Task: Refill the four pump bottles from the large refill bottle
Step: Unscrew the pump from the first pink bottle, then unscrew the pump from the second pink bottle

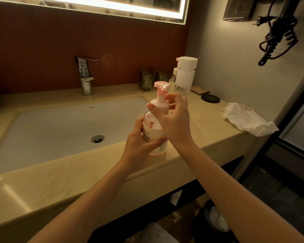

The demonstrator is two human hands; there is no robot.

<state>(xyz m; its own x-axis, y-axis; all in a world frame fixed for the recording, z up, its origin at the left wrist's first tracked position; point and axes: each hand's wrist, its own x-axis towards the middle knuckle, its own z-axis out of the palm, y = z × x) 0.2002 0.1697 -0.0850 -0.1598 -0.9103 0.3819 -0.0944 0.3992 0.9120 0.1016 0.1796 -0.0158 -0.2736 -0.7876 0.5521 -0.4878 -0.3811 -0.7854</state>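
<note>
The left hand [140,142] wraps its curled fingers and thumb round the lower body of a clear pump bottle [152,124], while the right hand [175,120] pinches the white collar under the pink pump head [161,86] with thumb and bent fingers. The bottle stands upright between the hands, its base seemingly resting on the tabletop [60,181], though contact is hard to judge. Just beyond the right hand stands a tall clear bottle with a white cap [184,79], left of the hands is the sink [60,127], and well to their right lies a crumpled tissue [247,120].
</note>
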